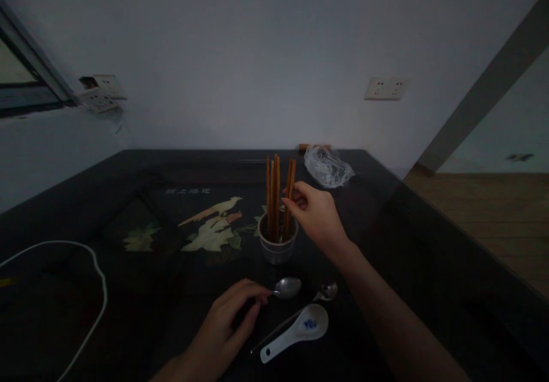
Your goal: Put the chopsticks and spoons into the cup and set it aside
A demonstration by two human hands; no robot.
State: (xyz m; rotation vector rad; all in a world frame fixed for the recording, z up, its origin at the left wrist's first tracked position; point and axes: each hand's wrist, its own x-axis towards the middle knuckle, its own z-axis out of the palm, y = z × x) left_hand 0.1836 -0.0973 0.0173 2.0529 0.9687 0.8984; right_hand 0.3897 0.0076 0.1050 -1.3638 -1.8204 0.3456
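Note:
Several brown chopsticks [273, 199] stand upright in a small round cup [278, 253] on the dark table. My right hand [315, 210] pinches a few of them near the cup's right side, their lower ends still inside it. In front of the cup, my left hand [234, 319] has its fingertips closed on the handle of a metal spoon [288, 287], whose bowl points right. Beside that lie a long-handled metal spoon [326, 291] and a white ceramic spoon [300, 331] with a blue mark. The ceramic one partly covers the long handle.
A crumpled clear plastic bag [328, 167] lies at the back right, near a brown stick-like piece [303, 147] by the wall. A white cable [103, 282] curves over the left of the dark table [141, 290]. Wall sockets [385, 88] are mounted above.

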